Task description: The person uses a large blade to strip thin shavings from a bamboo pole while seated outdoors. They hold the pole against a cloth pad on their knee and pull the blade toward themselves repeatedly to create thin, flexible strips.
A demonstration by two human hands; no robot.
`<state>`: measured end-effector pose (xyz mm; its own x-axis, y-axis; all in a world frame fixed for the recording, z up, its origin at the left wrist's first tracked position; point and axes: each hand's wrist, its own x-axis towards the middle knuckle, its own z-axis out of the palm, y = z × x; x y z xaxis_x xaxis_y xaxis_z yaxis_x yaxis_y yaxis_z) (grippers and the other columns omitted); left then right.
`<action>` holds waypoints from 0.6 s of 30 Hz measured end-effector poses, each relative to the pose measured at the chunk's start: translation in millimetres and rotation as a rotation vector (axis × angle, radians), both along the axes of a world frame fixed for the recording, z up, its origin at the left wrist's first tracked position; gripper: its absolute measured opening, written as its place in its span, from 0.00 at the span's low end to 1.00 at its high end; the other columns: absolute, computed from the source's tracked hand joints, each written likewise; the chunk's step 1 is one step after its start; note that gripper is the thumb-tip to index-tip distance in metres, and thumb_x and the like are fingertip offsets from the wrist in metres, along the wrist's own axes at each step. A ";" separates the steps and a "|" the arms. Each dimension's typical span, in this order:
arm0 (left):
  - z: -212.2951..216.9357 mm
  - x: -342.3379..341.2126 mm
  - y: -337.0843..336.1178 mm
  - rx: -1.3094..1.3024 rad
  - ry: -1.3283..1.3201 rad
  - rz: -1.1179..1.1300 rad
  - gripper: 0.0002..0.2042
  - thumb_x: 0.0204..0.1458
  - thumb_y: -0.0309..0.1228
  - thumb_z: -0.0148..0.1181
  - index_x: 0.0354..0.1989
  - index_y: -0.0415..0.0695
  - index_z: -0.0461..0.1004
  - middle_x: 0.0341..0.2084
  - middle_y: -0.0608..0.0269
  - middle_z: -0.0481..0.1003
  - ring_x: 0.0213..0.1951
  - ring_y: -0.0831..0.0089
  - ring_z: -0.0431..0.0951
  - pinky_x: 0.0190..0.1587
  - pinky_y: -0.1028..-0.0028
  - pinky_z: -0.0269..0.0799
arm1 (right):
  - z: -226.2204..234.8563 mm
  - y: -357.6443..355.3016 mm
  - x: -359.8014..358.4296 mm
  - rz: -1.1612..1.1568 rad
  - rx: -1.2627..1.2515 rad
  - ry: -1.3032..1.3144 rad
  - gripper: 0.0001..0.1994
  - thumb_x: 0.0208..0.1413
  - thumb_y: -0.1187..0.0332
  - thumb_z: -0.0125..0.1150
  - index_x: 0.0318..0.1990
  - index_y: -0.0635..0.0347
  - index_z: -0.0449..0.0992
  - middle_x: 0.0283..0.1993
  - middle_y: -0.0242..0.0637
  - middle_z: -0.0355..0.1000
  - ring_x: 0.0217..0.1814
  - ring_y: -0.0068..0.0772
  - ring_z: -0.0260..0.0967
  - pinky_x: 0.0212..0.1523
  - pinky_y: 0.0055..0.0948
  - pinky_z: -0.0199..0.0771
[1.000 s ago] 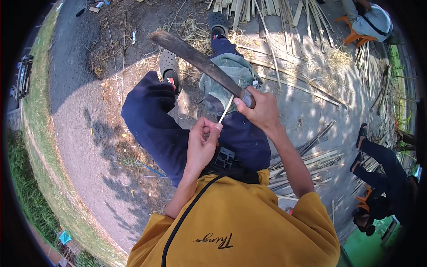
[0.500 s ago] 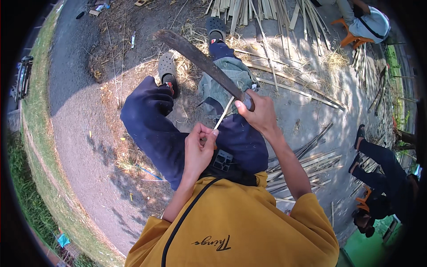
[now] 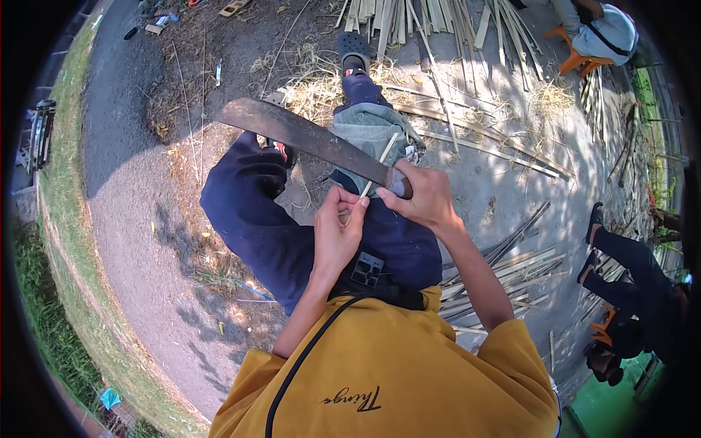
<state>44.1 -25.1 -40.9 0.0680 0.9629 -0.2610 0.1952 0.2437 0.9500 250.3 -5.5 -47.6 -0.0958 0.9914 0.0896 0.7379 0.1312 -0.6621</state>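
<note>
My right hand point(image 3: 427, 196) grips the handle of a long dark machete point(image 3: 303, 136), whose blade runs up and to the left over my knees. My left hand point(image 3: 337, 228) pinches the near end of a thin pale bamboo strip point(image 3: 376, 166). The strip passes under the blade close to the handle and points up and to the right over a grey-green cloth point(image 3: 369, 131) on my right knee. I sit in dark blue trousers, with my feet in dark clogs.
Split bamboo slats point(image 3: 409, 18) lie piled ahead and more strips point(image 3: 511, 266) at my right. A person on an orange stool point(image 3: 577, 55) sits at the top right, another person point(image 3: 631, 270) at the right edge. Gravel and grass lie to the left.
The machete blade has dropped lower and tilted flatter. My left hand has slid slightly up the strip toward the blade.
</note>
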 end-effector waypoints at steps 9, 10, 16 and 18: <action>-9.6 6.3 5.3 -0.064 -0.157 -0.006 0.07 0.65 0.23 0.65 0.36 0.37 0.73 0.27 0.65 0.78 0.29 0.88 0.74 0.27 0.81 0.69 | 10.7 5.2 3.9 0.047 -0.061 -0.102 0.28 0.52 0.39 0.71 0.43 0.58 0.81 0.21 0.49 0.75 0.25 0.54 0.78 0.27 0.47 0.75; -8.1 6.8 5.1 -0.074 -0.147 0.002 0.07 0.65 0.23 0.65 0.36 0.37 0.73 0.27 0.65 0.79 0.29 0.88 0.75 0.27 0.81 0.69 | 12.3 5.0 3.7 0.046 -0.065 -0.103 0.28 0.52 0.39 0.71 0.43 0.58 0.81 0.21 0.49 0.75 0.25 0.54 0.78 0.27 0.47 0.75; -2.4 17.2 11.4 0.017 -0.072 0.041 0.07 0.64 0.21 0.64 0.35 0.35 0.73 0.27 0.62 0.79 0.29 0.83 0.77 0.27 0.78 0.71 | 12.8 7.3 3.6 0.090 -0.055 -0.163 0.28 0.52 0.39 0.71 0.43 0.57 0.81 0.19 0.48 0.73 0.23 0.55 0.77 0.27 0.47 0.75; 3.0 17.0 10.5 0.008 -0.067 0.036 0.07 0.64 0.21 0.64 0.35 0.34 0.72 0.26 0.61 0.79 0.29 0.82 0.78 0.27 0.77 0.71 | 12.7 7.8 3.7 0.039 -0.061 -0.138 0.27 0.52 0.40 0.72 0.42 0.57 0.81 0.18 0.47 0.73 0.23 0.54 0.77 0.26 0.47 0.74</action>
